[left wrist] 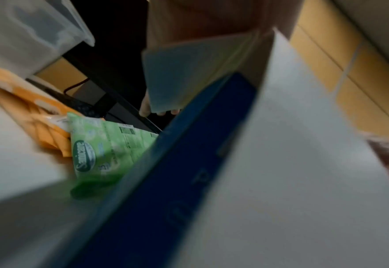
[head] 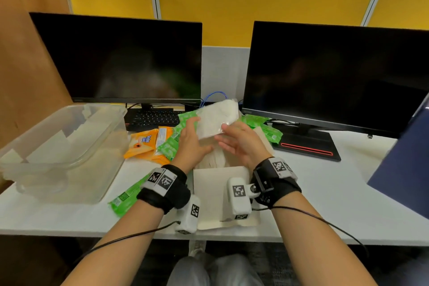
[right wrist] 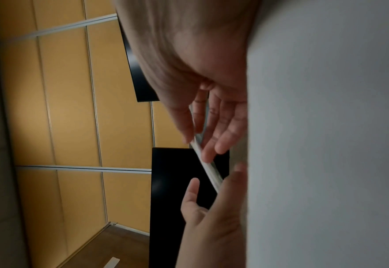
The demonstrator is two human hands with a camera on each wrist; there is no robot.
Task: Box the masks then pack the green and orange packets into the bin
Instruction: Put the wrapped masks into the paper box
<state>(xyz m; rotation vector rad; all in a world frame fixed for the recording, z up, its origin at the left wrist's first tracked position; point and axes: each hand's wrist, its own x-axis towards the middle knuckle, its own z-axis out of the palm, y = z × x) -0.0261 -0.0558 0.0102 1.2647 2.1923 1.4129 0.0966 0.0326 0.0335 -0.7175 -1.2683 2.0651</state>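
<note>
Both hands are up over the open box (head: 220, 183), with a clear sleeve of white masks (head: 217, 121) held between them. The left hand (head: 190, 144) grips the sleeve's left edge, thumb on top and fingers underneath. The right hand (head: 241, 144) pinches the near right corner between thumb and fingertips, the rest of its fingers relaxed. The sleeve tilts away from the person, above the box mouth and not yet inside it.

The boxing looks to be in its early part: some pale material already lies in the box below the grip, though I cannot tell what it is, and this sleeve has yet to go down. The packing has not begun, it seems. The clear bin (head: 62, 151) sits well off to the left of the hands, apparently with nothing in it. Orange packets (head: 144, 144) and green packets (head: 169, 146) lie on the desk just left of the grip, more green ones (head: 262, 125) lie just beyond it to the right, and one green packet (head: 125, 197) rests beside the left wrist.

Behind the grip stand two dark monitors (head: 120, 60) and a keyboard (head: 153, 118). The raised box flap may crowd the sleeve's way in.
</note>
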